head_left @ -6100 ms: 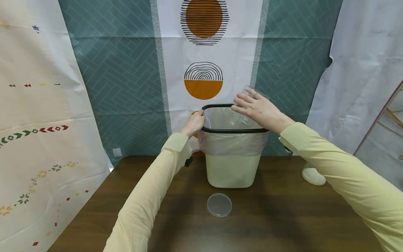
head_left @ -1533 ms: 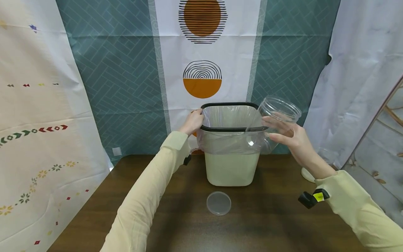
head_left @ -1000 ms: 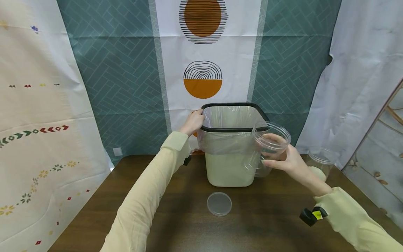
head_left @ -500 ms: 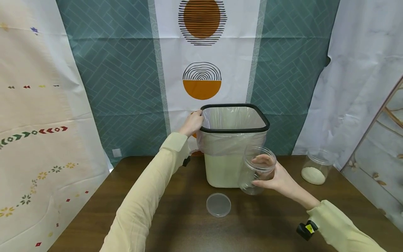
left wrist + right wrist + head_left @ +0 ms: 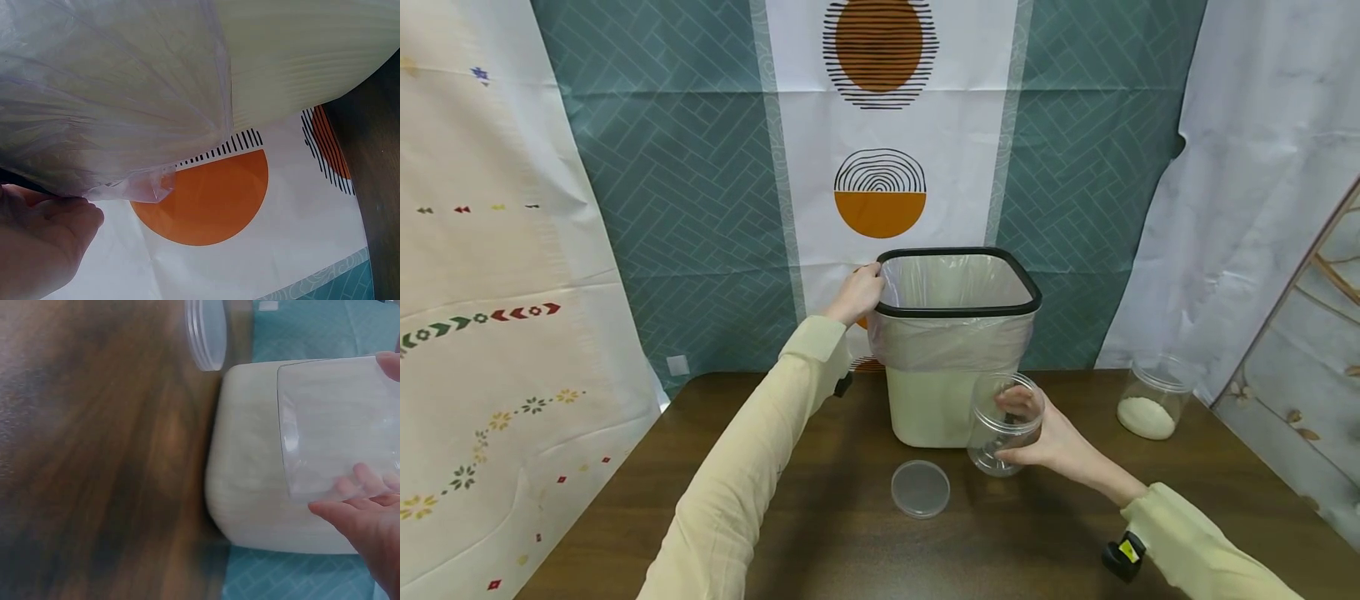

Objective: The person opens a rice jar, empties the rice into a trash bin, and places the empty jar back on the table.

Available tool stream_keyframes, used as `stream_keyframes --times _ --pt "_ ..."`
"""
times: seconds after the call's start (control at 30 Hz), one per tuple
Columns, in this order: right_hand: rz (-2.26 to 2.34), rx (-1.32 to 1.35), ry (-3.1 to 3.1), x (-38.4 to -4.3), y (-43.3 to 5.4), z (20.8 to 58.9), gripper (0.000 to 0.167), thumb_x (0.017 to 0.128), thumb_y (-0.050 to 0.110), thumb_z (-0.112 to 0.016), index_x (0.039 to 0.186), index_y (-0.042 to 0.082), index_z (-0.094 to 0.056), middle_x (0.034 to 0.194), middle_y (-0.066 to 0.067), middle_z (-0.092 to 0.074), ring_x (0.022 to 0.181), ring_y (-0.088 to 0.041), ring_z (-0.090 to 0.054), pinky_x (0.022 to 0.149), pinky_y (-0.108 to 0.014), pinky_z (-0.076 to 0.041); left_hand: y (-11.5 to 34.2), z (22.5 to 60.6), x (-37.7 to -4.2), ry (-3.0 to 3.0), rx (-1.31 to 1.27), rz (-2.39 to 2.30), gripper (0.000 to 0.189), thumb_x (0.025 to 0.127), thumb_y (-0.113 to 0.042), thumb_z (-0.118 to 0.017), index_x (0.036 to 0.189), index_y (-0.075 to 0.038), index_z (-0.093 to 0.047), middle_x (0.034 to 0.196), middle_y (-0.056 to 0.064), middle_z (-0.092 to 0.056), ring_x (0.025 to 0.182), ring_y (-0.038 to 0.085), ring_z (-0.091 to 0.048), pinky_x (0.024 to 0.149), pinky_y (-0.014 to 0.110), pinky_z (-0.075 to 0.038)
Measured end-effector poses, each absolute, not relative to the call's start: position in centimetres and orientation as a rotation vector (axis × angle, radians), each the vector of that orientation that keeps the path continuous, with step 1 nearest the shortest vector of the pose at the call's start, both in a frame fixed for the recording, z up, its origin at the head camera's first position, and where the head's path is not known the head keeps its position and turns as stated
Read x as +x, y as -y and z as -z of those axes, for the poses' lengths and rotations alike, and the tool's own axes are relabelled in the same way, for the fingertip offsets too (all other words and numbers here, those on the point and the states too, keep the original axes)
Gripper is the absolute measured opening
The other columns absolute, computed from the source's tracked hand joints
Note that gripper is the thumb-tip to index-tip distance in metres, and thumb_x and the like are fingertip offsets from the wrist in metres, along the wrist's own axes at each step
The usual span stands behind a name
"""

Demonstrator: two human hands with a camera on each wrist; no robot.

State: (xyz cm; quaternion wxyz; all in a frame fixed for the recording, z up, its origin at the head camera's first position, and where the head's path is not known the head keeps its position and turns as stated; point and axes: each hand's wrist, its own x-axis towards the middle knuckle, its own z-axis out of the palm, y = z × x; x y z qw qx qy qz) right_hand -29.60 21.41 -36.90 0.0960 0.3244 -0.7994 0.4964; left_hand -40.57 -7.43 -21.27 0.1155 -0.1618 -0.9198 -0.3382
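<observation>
My left hand (image 5: 859, 293) grips the black rim of a cream trash bin (image 5: 928, 408), lined with a translucent bag (image 5: 112, 87), at its left side. In the left wrist view, the hand (image 5: 50, 240) is at the bag's folded edge. My right hand (image 5: 1045, 437) holds a clear, lidless jar (image 5: 992, 429) upright, low in front of the bin's right side. Nothing shows inside the jar. Whether its base touches the table, I cannot tell. In the right wrist view, fingers wrap the jar (image 5: 337, 419). A round clear lid (image 5: 921, 489) lies nearby, left of the jar.
Toward the back right of the dark wooden table (image 5: 850, 550) stands another clear jar (image 5: 1153, 400) with white contents at its bottom. Patterned cloth (image 5: 700, 183) hangs close behind the bin, and more cloth hangs at both sides.
Earlier my right hand was above the bin's opening with a clear object. It has since brought the jar right, then down in front of the bin. My left hand stays on the rim.
</observation>
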Motion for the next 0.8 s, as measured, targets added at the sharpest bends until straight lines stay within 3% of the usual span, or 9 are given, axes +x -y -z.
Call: stream_keyframes --times 0.13,0.3,0.8 --pt "-1.478 0.962 2.385 -29.9 -21.3 37.7 0.072 0.064 0.012 -0.082 0.119 -0.003 -0.038 0.12 -0.019 -0.047 0.111 -0.035 -0.045 0.088 -0.052 -0.035 7.5 21.2 -40.6 2.695 -0.472 0.992 0.043 0.097 -0.009 -0.029 0.138 0.004 -0.03 0.139 0.017 -0.033 0.126 0.027 -0.028 0.1 0.034 -0.025" --pt "-1.44 0.942 2.431 -30.0 -21.0 38.8 0.075 0.063 0.02 -0.083 0.121 0.001 -0.039 0.121 -0.014 -0.048 0.112 -0.034 -0.044 0.087 -0.057 -0.033 7.5 21.1 -40.6 2.704 -0.476 0.979 0.043 0.097 -0.01 -0.029 0.138 0.004 -0.029 0.139 0.017 -0.031 0.127 0.027 -0.027 0.1 0.034 -0.024" --pt "-1.436 0.971 2.526 -29.9 -20.8 40.5 0.077 0.064 0.024 -0.083 0.122 -0.001 -0.04 0.121 -0.015 -0.045 0.109 -0.032 -0.045 0.085 -0.046 -0.039 7.4 21.2 -40.5 2.694 -0.487 0.997 0.043 0.096 -0.009 -0.03 0.138 0.004 -0.03 0.139 0.018 -0.032 0.126 0.027 -0.028 0.1 0.034 -0.024"
